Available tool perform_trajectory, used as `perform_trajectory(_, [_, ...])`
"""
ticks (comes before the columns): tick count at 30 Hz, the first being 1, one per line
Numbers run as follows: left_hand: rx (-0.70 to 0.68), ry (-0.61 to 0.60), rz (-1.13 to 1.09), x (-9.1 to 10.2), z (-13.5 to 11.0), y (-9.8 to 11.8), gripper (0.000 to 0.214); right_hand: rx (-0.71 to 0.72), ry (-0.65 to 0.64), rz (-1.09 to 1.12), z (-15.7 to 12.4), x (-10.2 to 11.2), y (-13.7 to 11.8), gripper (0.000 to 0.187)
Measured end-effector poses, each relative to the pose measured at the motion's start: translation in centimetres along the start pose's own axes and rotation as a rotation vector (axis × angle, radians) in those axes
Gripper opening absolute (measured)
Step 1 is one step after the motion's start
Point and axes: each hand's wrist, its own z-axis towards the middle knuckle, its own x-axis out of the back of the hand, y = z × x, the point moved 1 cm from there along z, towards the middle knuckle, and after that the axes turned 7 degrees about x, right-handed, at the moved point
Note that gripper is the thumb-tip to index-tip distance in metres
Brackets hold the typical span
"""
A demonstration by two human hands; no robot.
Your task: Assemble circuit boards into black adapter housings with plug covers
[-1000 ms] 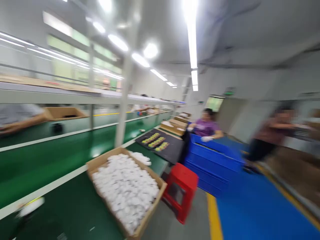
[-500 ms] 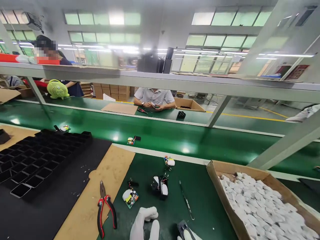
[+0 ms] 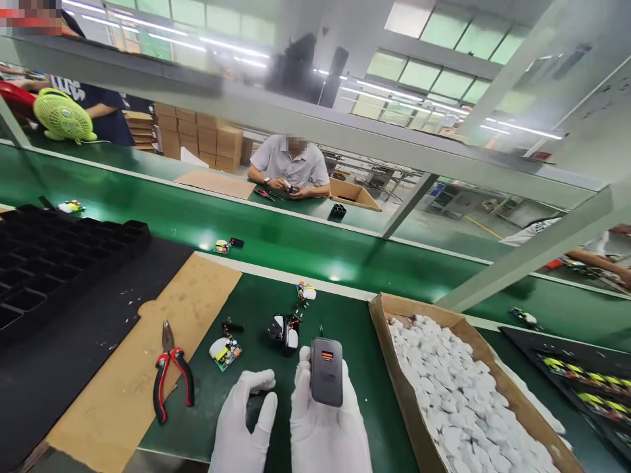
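Note:
My right hand, in a white glove, holds up a dark grey plastic case with rounded corners and orange stripes. My left hand, also gloved, is beside it with thumb and fingers curved apart and nothing visible between them. Beyond the hands sits a black housing with white parts. To its left lies a small circuit board with a white pad and yellow part. Another small board is farther back. The case hides most of the tweezers; only a tip shows.
Red-and-black pliers lie on brown cardboard at left, beside many black housings. A cardboard box of white pads stands at right. A green conveyor runs behind, under a metal frame. A person sits across.
My right hand has risen into fuller view with the dark case, its orange-striped face now showing. My left hand also shows more. The camera view has tilted down and turned right.

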Motion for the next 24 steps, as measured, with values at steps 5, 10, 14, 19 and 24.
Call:
perform_trajectory(5, [0.006, -0.012, -0.01, 0.1, 0.0, 0.0, 0.036, -0.355, 0.102, 0.706, 0.9, -0.5, -1.1, 0.028])
perform_trajectory(10, [0.044, -0.007, -0.007, 0.2, -0.3, 0.4, 0.035, -0.379, 0.047, 0.604, 0.7, 0.1, -1.9, 0.034])
perform_trajectory(14, [0.094, -0.01, -0.01, 0.3, -0.5, 0.5, 0.034, -0.264, 0.164, 0.32, -0.2, -0.1, -1.1, 0.039])
perform_trajectory(19, [0.071, 0.018, -0.004, 0.2, -0.5, -0.1, 0.032, 0.18, 0.251, -0.461, -1.2, 2.7, 1.6, 0.019])
perform_trajectory(24, [0.066, 0.02, 0.002, 0.3, -0.3, 0.1, 0.031, 0.528, 0.187, -1.035, -0.8, 4.9, -1.1, 0.018])
